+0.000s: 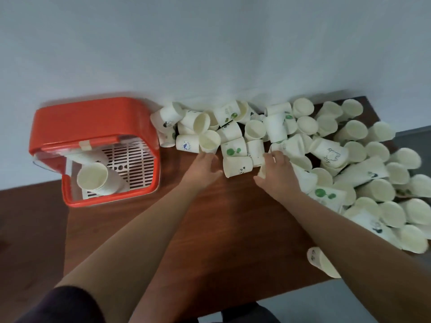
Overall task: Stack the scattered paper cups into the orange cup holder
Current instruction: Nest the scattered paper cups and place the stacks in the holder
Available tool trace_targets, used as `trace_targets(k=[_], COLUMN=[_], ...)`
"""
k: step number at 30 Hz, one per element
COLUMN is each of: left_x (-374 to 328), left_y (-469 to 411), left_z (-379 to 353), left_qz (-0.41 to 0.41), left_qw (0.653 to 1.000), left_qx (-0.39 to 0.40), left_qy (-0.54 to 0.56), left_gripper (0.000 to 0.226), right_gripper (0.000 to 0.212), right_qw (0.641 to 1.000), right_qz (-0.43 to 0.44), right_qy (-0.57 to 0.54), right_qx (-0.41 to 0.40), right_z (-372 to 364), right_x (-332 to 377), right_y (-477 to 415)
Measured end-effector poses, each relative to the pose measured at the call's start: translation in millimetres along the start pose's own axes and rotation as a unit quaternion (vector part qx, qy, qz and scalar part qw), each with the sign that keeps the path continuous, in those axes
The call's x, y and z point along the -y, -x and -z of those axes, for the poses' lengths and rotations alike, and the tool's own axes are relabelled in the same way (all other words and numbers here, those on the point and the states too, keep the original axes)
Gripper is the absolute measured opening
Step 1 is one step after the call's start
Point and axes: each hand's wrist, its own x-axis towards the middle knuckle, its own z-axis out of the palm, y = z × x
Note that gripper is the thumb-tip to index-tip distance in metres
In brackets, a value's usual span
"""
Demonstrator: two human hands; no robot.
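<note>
While both arms reach out over the brown table (233,231), we look down from the head view and find the orange cup holder (93,124) at the table's far left, against the pale wall (210,43). It is open toward us. Inside it a nested stack of cups (95,178) lies tilted on a white slatted grid (137,157), mouth facing us.

We see the scattered paper cups (349,159) heaped from the middle of the table to its right edge, most lying on their sides, some printed with green dots or small animals. One stray cup (323,262) lies apart at the near right edge.

Our left hand (203,169) is spread, with its fingers straight. The fingertips (206,156) reach the lower rim of an open-mouthed cup (209,142) at the near edge of the heap; blur keeps us from telling whether they touch it. Our right hand (277,173) has its fingers curled round a white cup (262,170), of which only a sliver shows between thumb and fingers. Between the two hands a panda cup (238,167) lies on its side. A dark sleeve (70,304) covers the left upper arm.
</note>
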Motion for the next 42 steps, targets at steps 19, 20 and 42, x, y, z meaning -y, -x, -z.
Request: trace_targets(k=[19, 20, 42], left_x=[-6, -4, 89], left_y=[-42, -37, 94], left_z=[-67, -63, 0], left_qz=[0.083, 0.106, 0.167], left_qw=[0.995, 0.994, 0.978], left_qx=[0.007, 0.000, -0.091], left_qy=[-0.053, -0.034, 0.082], left_gripper=[0.066, 0.064, 0.073], right_gripper=[0.037, 0.039, 0.065], right_qw=[0.963, 0.959, 0.969], right_qz=[0.237, 0.246, 0.198], right_qy=[-0.108, -0.125, 0.079], right_qx=[0.062, 0.063, 0.121], right_z=[-36, -36, -53], right_x=[-35, -31, 51], right_y=[-9, -6, 10])
